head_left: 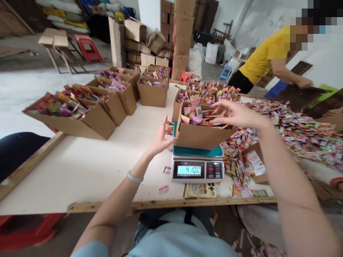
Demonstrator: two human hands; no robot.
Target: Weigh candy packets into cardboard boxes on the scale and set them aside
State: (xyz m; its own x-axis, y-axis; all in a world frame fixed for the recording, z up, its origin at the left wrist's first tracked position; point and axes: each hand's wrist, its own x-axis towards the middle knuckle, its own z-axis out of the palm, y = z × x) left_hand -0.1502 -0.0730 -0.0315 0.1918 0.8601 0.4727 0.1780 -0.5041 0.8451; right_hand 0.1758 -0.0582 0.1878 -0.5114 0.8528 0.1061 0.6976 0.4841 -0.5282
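Note:
A cardboard box (205,138) full of small colourful packets (197,116) stands on the teal pan of a digital scale (175,180), whose display reads 410.0. My left hand (160,139) is at the box's left side, fingers spread and thumb near the cardboard; whether it touches cannot be made out. Over the right part of the same box is my right hand (235,113), fingers apart and slightly bent above the packets. I see nothing held in it.
Filled boxes (99,125) line the table's left side; others (152,96) stand farther back. Loose packets (302,132) heap on the right, beside a labelled box (257,164). A phone in a yellow case (200,191) lies before the scale. A person in yellow (268,57) works at the right.

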